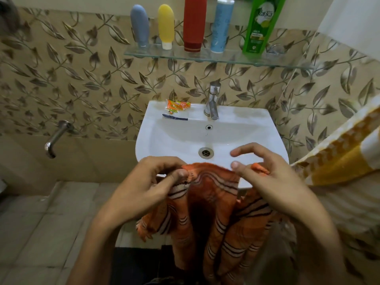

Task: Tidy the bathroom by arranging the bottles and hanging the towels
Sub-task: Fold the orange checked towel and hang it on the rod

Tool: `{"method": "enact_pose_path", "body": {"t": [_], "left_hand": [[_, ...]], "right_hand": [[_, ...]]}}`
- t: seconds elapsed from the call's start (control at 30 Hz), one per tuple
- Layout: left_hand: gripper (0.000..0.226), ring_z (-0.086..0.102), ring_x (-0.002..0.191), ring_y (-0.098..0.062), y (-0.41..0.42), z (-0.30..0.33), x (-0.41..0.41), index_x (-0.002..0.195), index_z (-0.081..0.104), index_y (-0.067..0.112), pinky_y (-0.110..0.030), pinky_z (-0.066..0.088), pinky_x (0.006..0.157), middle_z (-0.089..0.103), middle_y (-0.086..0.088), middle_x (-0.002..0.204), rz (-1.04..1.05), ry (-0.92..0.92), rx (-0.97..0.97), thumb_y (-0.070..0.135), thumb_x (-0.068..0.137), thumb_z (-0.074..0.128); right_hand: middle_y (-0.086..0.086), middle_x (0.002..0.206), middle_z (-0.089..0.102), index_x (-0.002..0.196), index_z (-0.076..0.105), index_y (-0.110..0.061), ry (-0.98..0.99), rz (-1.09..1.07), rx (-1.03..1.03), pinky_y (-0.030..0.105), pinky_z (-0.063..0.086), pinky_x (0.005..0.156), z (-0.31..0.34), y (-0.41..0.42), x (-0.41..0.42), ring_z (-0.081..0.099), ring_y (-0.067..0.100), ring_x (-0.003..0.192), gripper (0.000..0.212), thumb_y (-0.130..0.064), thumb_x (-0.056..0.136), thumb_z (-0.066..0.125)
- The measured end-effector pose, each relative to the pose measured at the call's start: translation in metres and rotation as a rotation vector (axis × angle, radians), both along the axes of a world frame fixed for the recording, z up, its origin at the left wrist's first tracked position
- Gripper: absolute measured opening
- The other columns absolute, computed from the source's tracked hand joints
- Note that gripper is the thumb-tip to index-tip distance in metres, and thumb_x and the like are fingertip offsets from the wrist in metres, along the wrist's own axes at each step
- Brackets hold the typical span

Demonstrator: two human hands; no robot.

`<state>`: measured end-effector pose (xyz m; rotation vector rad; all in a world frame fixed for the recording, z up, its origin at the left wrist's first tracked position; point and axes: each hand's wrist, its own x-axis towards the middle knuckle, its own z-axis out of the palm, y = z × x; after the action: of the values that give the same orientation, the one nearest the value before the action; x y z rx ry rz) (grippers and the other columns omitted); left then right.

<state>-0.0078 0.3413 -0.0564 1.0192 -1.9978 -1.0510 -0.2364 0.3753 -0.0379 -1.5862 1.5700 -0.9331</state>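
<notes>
Two hands over the near sink rim [144,128], each pinching the top edge of an orange striped towel [213,202]: left hand [148,182] fingers curled, right hand [265,173] forefinger raised. Towel's lower end cut off below. Beyond both hands, five bottles [195,23] upright on a glass shelf [287,63], tallest tops cut off.

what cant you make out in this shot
Head view only:
- red bottle and blue pump bottle: tops cut off by the upper edge.
- orange towel: lower end runs off the bottom edge.
- right hand: its grip on the towel corner is partly hidden by its fingers.
- orange packet: print too small.
</notes>
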Motion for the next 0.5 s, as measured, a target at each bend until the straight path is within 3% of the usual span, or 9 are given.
{"method": "enact_pose_path", "body": {"t": [0.07,0.13,0.2,0.3,0.33,0.4,0.47,0.5], "left_hand": [[0.022,0.066,0.077,-0.008,0.002,-0.001,-0.008,0.086,0.069,0.011,-0.021,0.051,0.067,0.070,0.000,0.080,-0.051,0.004,-0.011,0.020,0.092,0.050],[0.021,0.063,0.076,-0.003,0.003,-0.001,-0.014,0.086,0.067,0.013,-0.015,0.046,0.068,0.067,0.007,0.078,-0.096,0.031,-0.026,0.021,0.093,0.049],[0.022,0.060,0.071,-0.003,0.003,-0.002,-0.015,0.083,0.065,0.016,-0.013,0.043,0.066,0.062,0.009,0.073,-0.106,0.065,-0.041,0.028,0.094,0.050],[0.028,0.056,0.056,-0.009,0.000,-0.003,-0.011,0.075,0.067,0.018,-0.023,0.044,0.051,0.060,-0.002,0.063,-0.041,0.111,-0.047,0.040,0.088,0.055],[0.026,0.059,0.057,-0.014,-0.001,-0.004,-0.009,0.076,0.069,0.019,-0.029,0.047,0.051,0.064,-0.003,0.064,-0.021,0.107,-0.034,0.041,0.084,0.059],[0.017,0.067,0.067,-0.017,-0.003,-0.005,-0.006,0.082,0.072,0.022,-0.042,0.053,0.058,0.072,0.001,0.072,-0.014,0.073,0.015,0.039,0.079,0.068],[0.013,0.069,0.071,-0.015,-0.005,-0.006,-0.003,0.084,0.073,0.026,-0.046,0.053,0.062,0.074,0.004,0.076,-0.016,0.029,0.051,0.036,0.077,0.069],[0.014,0.069,0.072,-0.015,-0.006,-0.007,-0.001,0.085,0.074,0.026,-0.044,0.054,0.062,0.074,0.003,0.077,-0.016,0.011,0.060,0.036,0.078,0.067]], "right_hand": [[-0.013,0.054,0.046,0.108,0.057,-0.047,0.004,0.160,0.027,0.013,0.036,0.056,-0.003,-0.001,0.014,0.039,0.001,0.045,0.025,-0.046,0.083,0.061],[0.007,0.056,0.040,0.110,0.053,-0.052,-0.004,0.297,0.068,0.026,0.038,0.059,-0.005,-0.002,0.028,0.040,0.010,0.051,0.033,-0.060,0.078,0.054],[0.025,0.062,0.049,0.097,0.059,-0.040,0.002,0.325,0.076,0.035,0.038,0.058,-0.005,-0.004,0.034,0.043,0.019,0.054,0.032,-0.064,0.078,0.050],[0.029,0.071,0.054,0.079,0.059,-0.023,-0.010,0.267,0.060,0.048,0.047,0.066,-0.006,-0.007,0.030,0.051,0.031,0.058,0.038,-0.060,0.079,0.053],[0.027,0.067,0.052,0.077,0.058,-0.022,-0.013,0.260,0.049,0.045,0.045,0.064,-0.005,-0.006,0.028,0.049,0.031,0.057,0.037,-0.058,0.080,0.054],[0.010,0.055,0.045,0.073,0.058,-0.023,-0.024,0.226,0.030,0.029,0.036,0.058,-0.005,-0.007,0.022,0.042,0.012,0.050,0.035,-0.057,0.078,0.054],[-0.007,0.050,0.041,0.069,0.058,-0.021,-0.083,0.191,0.025,0.014,0.032,0.054,-0.003,-0.007,0.018,0.038,0.000,0.045,0.033,-0.054,0.075,0.055],[-0.006,0.051,0.040,0.068,0.057,-0.019,-0.126,0.172,0.028,0.009,0.032,0.053,-0.001,-0.007,0.016,0.039,0.000,0.044,0.034,-0.052,0.075,0.055]]}}
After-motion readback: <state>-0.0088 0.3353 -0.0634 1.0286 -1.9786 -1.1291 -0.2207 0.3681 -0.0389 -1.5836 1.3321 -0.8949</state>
